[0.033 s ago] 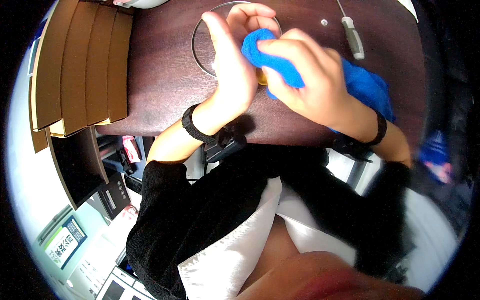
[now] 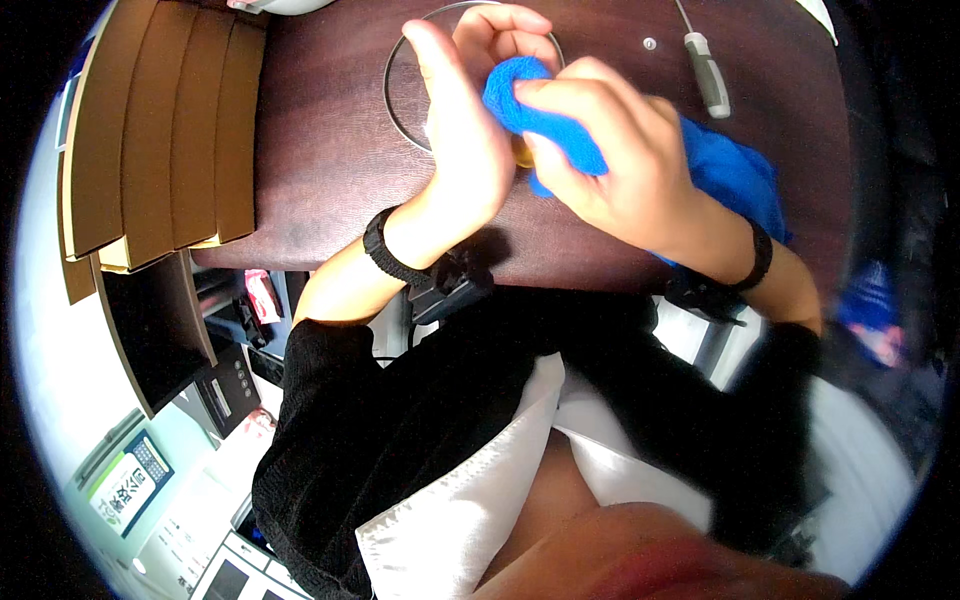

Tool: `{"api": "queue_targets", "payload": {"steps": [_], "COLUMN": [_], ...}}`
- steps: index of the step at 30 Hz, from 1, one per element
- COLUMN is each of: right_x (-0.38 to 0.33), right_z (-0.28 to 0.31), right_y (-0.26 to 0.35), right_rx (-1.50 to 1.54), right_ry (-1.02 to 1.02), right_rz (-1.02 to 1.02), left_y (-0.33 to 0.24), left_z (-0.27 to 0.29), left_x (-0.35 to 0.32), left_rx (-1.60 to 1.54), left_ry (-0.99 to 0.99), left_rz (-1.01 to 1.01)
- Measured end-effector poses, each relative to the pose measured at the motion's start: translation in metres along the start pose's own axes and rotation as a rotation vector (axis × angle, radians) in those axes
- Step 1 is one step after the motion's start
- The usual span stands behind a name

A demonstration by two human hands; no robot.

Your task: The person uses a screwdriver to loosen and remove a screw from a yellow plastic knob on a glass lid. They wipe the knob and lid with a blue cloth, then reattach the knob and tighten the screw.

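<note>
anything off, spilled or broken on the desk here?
Nothing stands out. Both hands, left hand and right hand, work a blue cloth over a small yellowish item, mostly hidden. The glass lid and grey-handled tool lie flat on the dark table; no spill.

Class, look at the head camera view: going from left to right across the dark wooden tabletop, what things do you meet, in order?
Stack of brown cardboard pieces → person's left hand over a thin round metal ring → blue cloth gripped by the right hand → grey-handled tool.
</note>
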State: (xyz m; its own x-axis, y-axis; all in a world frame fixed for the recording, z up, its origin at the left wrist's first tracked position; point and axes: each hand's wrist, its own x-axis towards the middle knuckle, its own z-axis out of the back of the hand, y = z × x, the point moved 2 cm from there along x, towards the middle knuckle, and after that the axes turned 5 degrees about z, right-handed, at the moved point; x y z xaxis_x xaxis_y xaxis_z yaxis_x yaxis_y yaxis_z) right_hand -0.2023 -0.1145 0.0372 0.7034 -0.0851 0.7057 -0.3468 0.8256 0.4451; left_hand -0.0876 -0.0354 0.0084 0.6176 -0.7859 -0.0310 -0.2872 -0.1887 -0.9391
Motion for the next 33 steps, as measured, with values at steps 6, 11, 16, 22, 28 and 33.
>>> {"api": "queue_targets", "payload": {"steps": [6,11,16,22,28,33], "right_x": [0.003,0.006,0.0,0.008,0.004,-0.001], "right_z": [0.002,0.002,-0.001,0.028,0.013,0.004], "right_y": [-0.002,-0.005,-0.001,-0.014,-0.008,-0.003], "right_rx": [0.013,-0.112,-0.034,-0.194,-0.279,-0.068], "right_ry": [0.061,-0.006,0.071,0.316,0.143,0.143], "right_rz": [0.082,0.04,0.146,0.238,0.086,0.091], "left_y": [0.009,-0.009,-0.002,-0.01,-0.005,0.002], "left_z": [0.017,-0.01,0.006,0.016,0.007,0.01], "left_x": [0.009,0.001,0.001,0.01,0.009,0.003], "left_rx": [-0.148,-0.1,0.078,-0.152,-0.225,-0.336], "left_ry": [0.105,-0.08,0.117,0.113,0.036,0.019], "left_rz": [0.022,0.047,0.05,0.194,0.201,0.167]}}
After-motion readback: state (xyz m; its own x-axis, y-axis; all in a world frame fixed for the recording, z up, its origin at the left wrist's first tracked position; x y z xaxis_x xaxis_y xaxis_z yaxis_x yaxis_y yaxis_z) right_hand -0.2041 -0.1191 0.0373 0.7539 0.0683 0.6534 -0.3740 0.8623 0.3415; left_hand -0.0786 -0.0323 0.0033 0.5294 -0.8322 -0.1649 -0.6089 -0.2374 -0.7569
